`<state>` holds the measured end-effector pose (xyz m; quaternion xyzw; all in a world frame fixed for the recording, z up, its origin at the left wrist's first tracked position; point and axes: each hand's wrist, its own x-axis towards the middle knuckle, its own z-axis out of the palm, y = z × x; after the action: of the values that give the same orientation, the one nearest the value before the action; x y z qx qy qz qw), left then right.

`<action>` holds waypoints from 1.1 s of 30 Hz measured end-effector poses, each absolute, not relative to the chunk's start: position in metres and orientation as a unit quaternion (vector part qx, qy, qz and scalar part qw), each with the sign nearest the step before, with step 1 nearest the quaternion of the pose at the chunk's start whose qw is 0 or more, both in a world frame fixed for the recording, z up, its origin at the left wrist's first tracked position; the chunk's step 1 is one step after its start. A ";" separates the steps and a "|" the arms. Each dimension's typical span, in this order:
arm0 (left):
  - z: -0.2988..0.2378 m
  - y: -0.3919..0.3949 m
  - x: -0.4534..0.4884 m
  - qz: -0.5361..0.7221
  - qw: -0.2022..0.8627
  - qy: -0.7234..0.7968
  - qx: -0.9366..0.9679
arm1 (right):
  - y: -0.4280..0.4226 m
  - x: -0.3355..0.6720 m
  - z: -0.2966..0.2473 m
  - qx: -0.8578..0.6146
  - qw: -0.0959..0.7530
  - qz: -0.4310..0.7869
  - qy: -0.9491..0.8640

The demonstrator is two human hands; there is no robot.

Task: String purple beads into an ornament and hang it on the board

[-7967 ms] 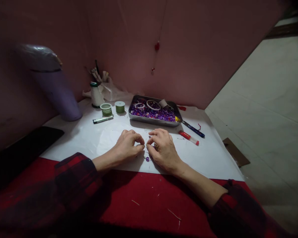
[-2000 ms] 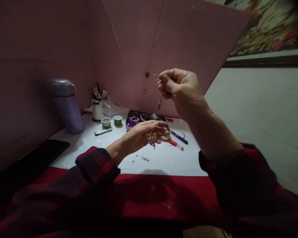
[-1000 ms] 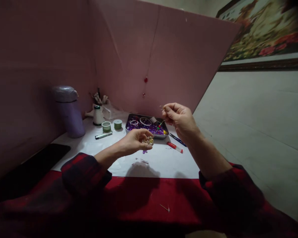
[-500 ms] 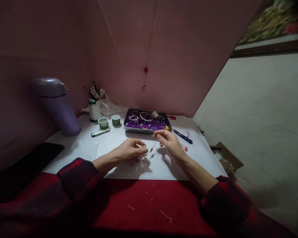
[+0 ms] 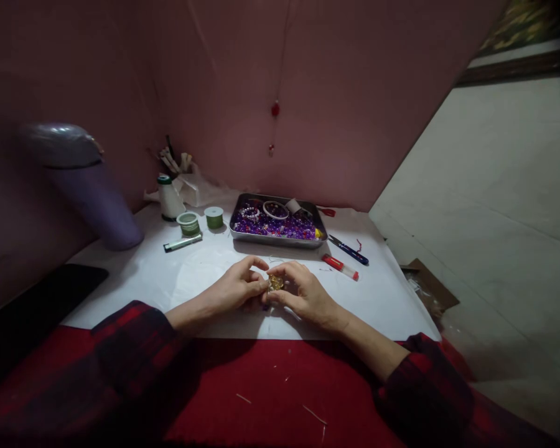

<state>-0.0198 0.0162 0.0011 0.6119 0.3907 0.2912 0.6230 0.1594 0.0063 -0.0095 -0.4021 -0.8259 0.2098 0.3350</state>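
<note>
My left hand [image 5: 242, 285] pinches the left side of a small gold beaded piece [image 5: 275, 283] just above the white sheet [image 5: 200, 274]. Against the piece's right side, the thumb and fingers of my right hand [image 5: 305, 297] are closed in a curve. The two hands almost meet, and they hide part of the piece. A fine thread lies faintly visible on the sheet behind the fingertips. Small dark bits show below the hands, too blurred to name.
Behind the hands stands a metal tray [image 5: 280, 239] of purple beads. Dark blue snips [image 5: 352, 251] and a red-and-clear case [image 5: 340, 266] lie right. Left are green thread spools [image 5: 213, 218], a white thread cone [image 5: 170, 199], a pen-like stick [image 5: 183, 242] and a purple bottle [image 5: 98, 199].
My right hand has come down and left from the raised thread to the gold beaded piece. The red and green beads on that thread are now out of sight. The view has shifted slightly.
</note>
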 end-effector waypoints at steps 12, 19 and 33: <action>-0.003 0.021 -0.026 0.283 0.549 0.435 0.655 | 0.005 0.162 -0.011 -0.422 0.288 0.173 -0.842; -0.003 0.021 -0.027 0.269 0.501 0.447 0.691 | 0.004 0.163 -0.011 -0.435 0.300 0.177 -0.830; 0.001 0.016 -0.026 0.276 0.459 0.457 0.711 | 0.003 0.163 -0.012 -0.472 0.298 0.201 -0.805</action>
<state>-0.0261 0.0159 0.0014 0.7107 0.4567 0.2758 0.4586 0.1626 0.0033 -0.0119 -0.4719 -0.8048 0.2012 0.2985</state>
